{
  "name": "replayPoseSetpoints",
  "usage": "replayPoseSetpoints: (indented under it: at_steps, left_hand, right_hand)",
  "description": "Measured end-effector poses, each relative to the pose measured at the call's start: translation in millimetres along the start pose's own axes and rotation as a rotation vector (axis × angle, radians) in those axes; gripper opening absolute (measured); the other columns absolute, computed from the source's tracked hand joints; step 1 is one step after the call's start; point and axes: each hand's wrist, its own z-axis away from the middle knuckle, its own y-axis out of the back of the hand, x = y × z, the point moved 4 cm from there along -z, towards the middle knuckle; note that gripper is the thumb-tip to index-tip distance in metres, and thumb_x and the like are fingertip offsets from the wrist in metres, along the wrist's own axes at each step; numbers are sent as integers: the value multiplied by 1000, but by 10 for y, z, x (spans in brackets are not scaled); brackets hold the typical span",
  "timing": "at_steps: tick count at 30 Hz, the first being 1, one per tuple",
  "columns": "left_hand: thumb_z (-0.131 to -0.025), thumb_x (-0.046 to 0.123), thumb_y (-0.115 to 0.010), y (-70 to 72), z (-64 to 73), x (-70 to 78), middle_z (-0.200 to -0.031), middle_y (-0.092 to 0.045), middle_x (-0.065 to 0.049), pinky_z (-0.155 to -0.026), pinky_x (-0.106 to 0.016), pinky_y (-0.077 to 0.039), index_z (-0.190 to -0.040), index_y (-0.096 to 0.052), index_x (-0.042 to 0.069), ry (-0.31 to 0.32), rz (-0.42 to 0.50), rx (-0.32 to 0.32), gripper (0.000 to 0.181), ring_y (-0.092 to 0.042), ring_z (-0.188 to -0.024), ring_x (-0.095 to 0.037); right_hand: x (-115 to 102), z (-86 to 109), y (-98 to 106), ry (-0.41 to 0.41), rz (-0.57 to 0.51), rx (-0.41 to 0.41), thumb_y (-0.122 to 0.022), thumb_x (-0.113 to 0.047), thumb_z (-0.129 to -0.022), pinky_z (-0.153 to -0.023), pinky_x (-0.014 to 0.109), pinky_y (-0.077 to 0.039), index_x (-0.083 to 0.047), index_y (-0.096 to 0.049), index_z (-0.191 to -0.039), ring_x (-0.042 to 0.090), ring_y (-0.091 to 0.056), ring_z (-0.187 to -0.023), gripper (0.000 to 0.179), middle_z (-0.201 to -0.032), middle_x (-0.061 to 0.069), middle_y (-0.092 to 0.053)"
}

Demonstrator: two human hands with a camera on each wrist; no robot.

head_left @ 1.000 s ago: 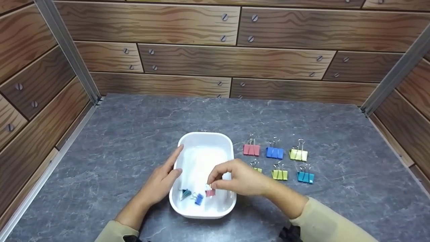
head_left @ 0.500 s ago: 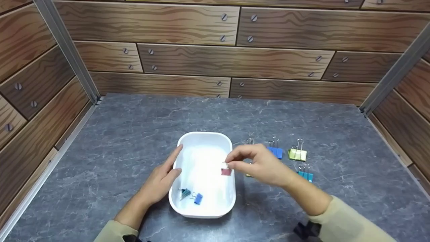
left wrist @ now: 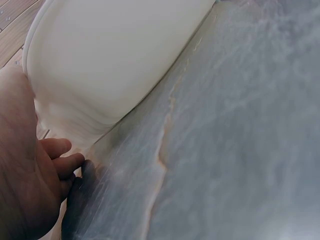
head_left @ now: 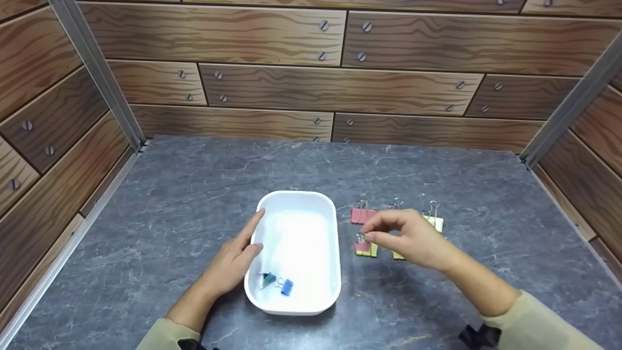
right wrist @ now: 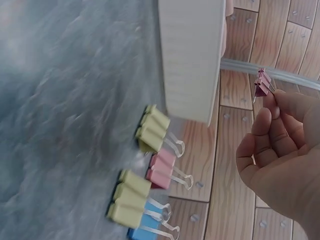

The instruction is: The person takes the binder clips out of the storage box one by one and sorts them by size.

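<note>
My right hand (head_left: pixel 413 238) pinches a small pink binder clip (head_left: pixel 361 246) by its wire handle, between thumb and forefinger. In the head view this clip overlaps a yellow-green binder clip (head_left: pixel 373 251); the right wrist view shows the held one raised above the others. My left hand (head_left: pixel 231 262) rests against the left side of a white plastic tub (head_left: pixel 336 253), forefinger and thumb tips touching its rim. Inside the tub, near its front left, lie a small teal binder clip (head_left: pixel 267 280) and a small blue binder clip (head_left: pixel 286 287).
Right of the tub stand larger binder clips: a pink clip (head_left: pixel 360 216), a pale yellow clip (head_left: pixel 439 223) and another yellow-green clip (head_left: pixel 398 255). A blue clip (right wrist: pixel 144 225) shows in the right wrist view. My right hand hides several of them from the head camera. Wood-patterned walls enclose the grey table (head_left: pixel 204 165).
My right hand has lifted the small pink binder clip out of the tub and carried it rightward to the rows of clips. The left hand has stayed at the tub.
</note>
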Motion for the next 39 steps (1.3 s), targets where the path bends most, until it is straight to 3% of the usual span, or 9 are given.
replayPoseSetpoints:
  at_steps: [9,17,24,39]
  left_hand:
    - [-109,15,-49,3,4,1,-169,-35,-2,-123,-51,-32,-169,-29,35,-6,-3,2,67,-38,-152,-25]
    - [-108,15,-49,0,9,-5,-167,-39,-6,-121,-53,-34,-170,-29,32,-26,-24,16,67,-41,-151,-28]
    - [-109,16,-49,4,5,-2,-168,-37,-3,-122,-51,-33,-169,-29,36,1,-18,8,67,-40,-152,-26]
    - [-109,16,-49,4,4,-6,-168,-36,-3,-123,-52,-32,-170,-28,33,-9,-5,6,66,-38,-152,-26]
  right_hand:
    - [233,140,-5,-96,21,-28,-77,-18,-98,-73,27,-57,-14,-80,-101,14,-67,-84,6,-95,-2,-75]
    - [337,211,-114,-90,23,-72,-77,-16,-98,-74,26,-57,-12,-80,-101,12,-66,-83,6,-94,-2,-75]
    - [412,255,-190,-107,-4,-103,-77,-15,-98,-77,27,-57,-11,-80,-102,12,-67,-85,7,-96,-1,-76]
    - [501,293,-272,-161,6,-160,-77,-13,-96,-73,25,-57,-11,-81,-103,10,-67,-82,7,-94,-1,-77]
